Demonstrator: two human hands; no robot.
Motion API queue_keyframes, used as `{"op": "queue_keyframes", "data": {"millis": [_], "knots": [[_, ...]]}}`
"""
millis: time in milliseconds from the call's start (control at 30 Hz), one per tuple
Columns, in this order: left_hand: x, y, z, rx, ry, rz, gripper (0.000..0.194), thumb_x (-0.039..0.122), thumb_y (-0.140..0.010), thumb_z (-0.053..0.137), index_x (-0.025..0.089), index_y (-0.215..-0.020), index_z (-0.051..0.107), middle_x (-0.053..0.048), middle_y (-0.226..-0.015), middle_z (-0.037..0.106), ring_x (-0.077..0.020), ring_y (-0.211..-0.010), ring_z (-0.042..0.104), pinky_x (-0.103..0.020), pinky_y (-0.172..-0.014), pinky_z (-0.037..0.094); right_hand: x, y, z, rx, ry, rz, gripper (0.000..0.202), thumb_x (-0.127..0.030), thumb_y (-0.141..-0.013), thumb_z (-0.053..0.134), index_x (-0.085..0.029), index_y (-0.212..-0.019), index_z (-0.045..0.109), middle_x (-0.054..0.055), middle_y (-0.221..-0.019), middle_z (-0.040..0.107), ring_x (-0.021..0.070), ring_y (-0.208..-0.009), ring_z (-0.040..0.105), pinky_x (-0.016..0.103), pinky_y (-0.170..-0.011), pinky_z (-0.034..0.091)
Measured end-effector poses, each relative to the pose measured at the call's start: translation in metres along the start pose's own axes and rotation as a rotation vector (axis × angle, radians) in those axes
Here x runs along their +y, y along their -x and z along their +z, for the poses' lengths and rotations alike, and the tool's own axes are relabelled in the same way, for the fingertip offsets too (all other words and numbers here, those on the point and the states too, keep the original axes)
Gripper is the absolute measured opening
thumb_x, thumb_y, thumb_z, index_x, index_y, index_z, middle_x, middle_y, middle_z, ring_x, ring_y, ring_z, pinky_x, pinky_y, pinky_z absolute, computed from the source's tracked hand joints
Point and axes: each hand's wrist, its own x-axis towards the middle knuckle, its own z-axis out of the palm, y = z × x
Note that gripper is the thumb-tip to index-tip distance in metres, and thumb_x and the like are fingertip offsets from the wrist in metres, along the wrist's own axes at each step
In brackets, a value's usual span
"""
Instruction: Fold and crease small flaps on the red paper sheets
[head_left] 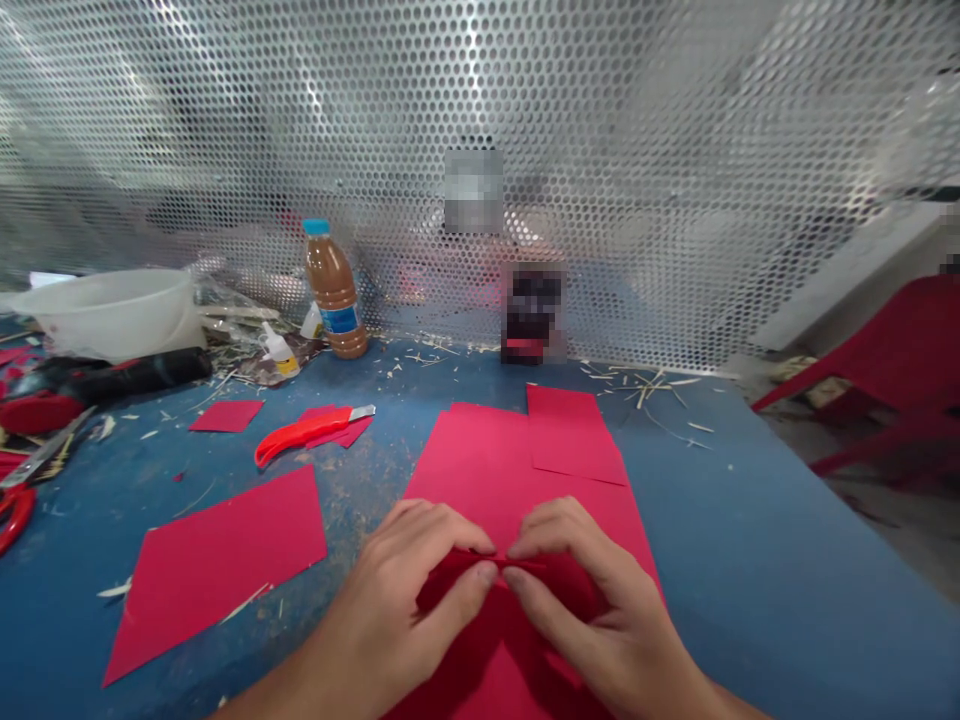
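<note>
My left hand and my right hand meet near the middle, each pinching a narrow folded strip of red paper between thumb and fingers. The strip is seen edge-on, and most of it is hidden by my fingers. Under both hands lies a large red sheet. A smaller red piece rests on its far right corner. To the left, another red sheet lies flat on the blue table.
A red-handled utility knife lies on small red scraps at left. Beyond it stand a glue bottle, a brown-filled bottle and a white tub. Red-handled scissors lie far left. A perforated metal panel closes the back.
</note>
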Motion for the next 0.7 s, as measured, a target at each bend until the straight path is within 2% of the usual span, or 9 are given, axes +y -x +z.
{"op": "queue_keyframes", "data": {"millis": [100,367,433,533,633,700], "knots": [[-0.001,0.0,-0.001,-0.006,0.012,-0.007,0.01,0.021,-0.106,0.055,0.026,-0.102,0.064,0.002,-0.095,0.071,-0.0173,-0.091,0.064,-0.033,-0.086,0.046,0.0,0.0,0.0,0.005,-0.007,0.026,0.012,-0.015,-0.097,0.063,-0.026,-0.099,0.064,-0.002,-0.089,0.068,0.0158,-0.081,0.065,0.03,-0.074,0.053],[0.007,0.001,0.002,0.035,0.04,-0.011,0.01,0.019,-0.102,0.058,0.026,-0.101,0.064,0.003,-0.093,0.071,-0.0158,-0.089,0.065,-0.03,-0.082,0.048,-0.002,0.002,-0.001,-0.037,-0.052,0.04,0.011,-0.018,-0.1,0.062,-0.025,-0.093,0.067,-0.001,-0.085,0.068,0.016,-0.079,0.064,0.03,-0.073,0.052],[0.005,0.0,0.0,0.037,0.036,-0.037,0.011,0.019,-0.1,0.057,0.025,-0.097,0.065,0.003,-0.09,0.07,-0.0159,-0.086,0.065,-0.03,-0.081,0.048,-0.001,0.002,-0.003,-0.021,-0.088,0.101,0.011,-0.022,-0.1,0.063,-0.024,-0.09,0.067,-0.001,-0.083,0.068,0.0156,-0.077,0.063,0.029,-0.072,0.051],[-0.004,-0.005,-0.007,0.079,0.02,-0.124,0.01,0.021,-0.099,0.058,0.024,-0.092,0.065,0.003,-0.088,0.07,-0.0164,-0.086,0.065,-0.03,-0.082,0.049,0.001,0.002,-0.006,0.059,-0.142,0.271,0.016,-0.033,-0.101,0.065,-0.024,-0.087,0.067,-0.001,-0.081,0.066,0.0154,-0.074,0.062,0.027,-0.07,0.051],[-0.016,-0.01,-0.018,0.197,0.053,-0.257,0.016,0.028,-0.101,0.054,0.023,-0.088,0.061,0.004,-0.079,0.063,-0.0146,-0.073,0.061,-0.026,-0.069,0.049,0.003,-0.001,-0.007,0.156,-0.196,0.398,0.025,-0.043,-0.099,0.068,-0.023,-0.084,0.066,0.0,-0.078,0.065,0.016,-0.071,0.061,0.025,-0.063,0.05],[-0.02,-0.012,-0.022,0.275,0.069,-0.284,0.018,0.032,-0.102,0.052,0.022,-0.089,0.06,0.002,-0.083,0.063,-0.0156,-0.077,0.063,-0.026,-0.068,0.049,0.004,-0.002,-0.007,0.167,-0.218,0.43,0.028,-0.046,-0.098,0.068,-0.022,-0.083,0.066,0.0,-0.077,0.064,0.0161,-0.07,0.059,0.026,-0.061,0.049]]}}
